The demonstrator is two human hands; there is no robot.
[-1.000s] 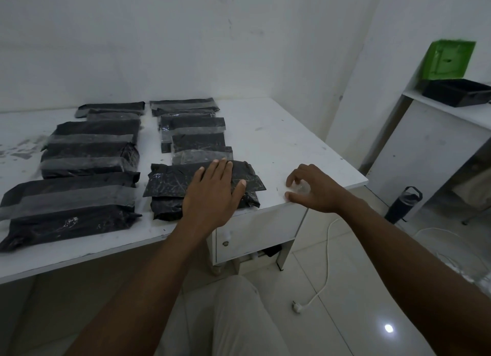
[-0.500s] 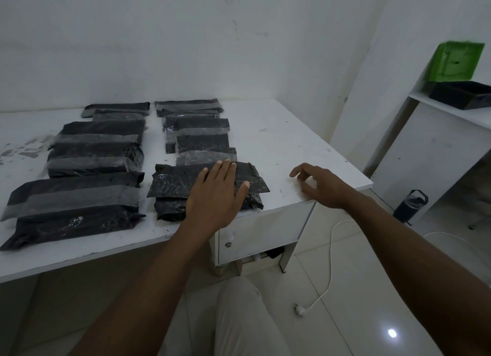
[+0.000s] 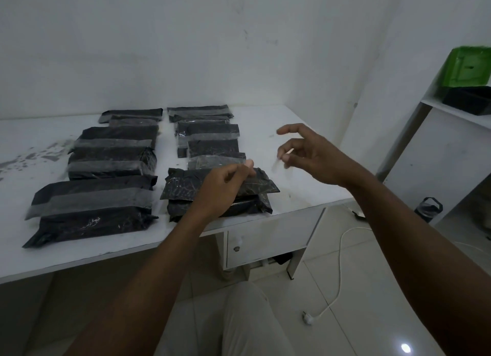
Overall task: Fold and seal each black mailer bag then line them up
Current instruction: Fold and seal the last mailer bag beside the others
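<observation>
On the white tabletop (image 3: pixel 305 193) I see black mailer bags laid in 2 columns running away from me. Bags in the left column (image 3: pixel 111 154) are wide, puffy rectangles of crinkled glossy plastic, each crossed by a flat, matte grey band. The right column (image 3: pixel 210 138) holds narrower bags with the same grey bands, overlapping one another towards the wall. At its near end lies the nearest mailer bag (image 3: pixel 186 185), folded over itself, shiny and creased, close to the tabletop's front edge.

The left hand (image 3: pixel 225 188) rests over this bag, fingers curled tight, and pinches its far edge, with the thumb tip lifted. The right hand (image 3: pixel 316 156) hovers above bare tabletop to the right of the columns, touching nothing on it, index finger stretched out and the other fingers half curled towards the thumb. A pale sliver shows at its fingertips, and I cannot tell whether it is held.

Further right, a white cable (image 3: pixel 340 276) trails across the tiled floor, a dark bottle (image 3: pixel 428 209) stands there, and a green box (image 3: pixel 467 67) sits behind a black tray (image 3: pixel 467 99) on a white shelf (image 3: pixel 451 111).
</observation>
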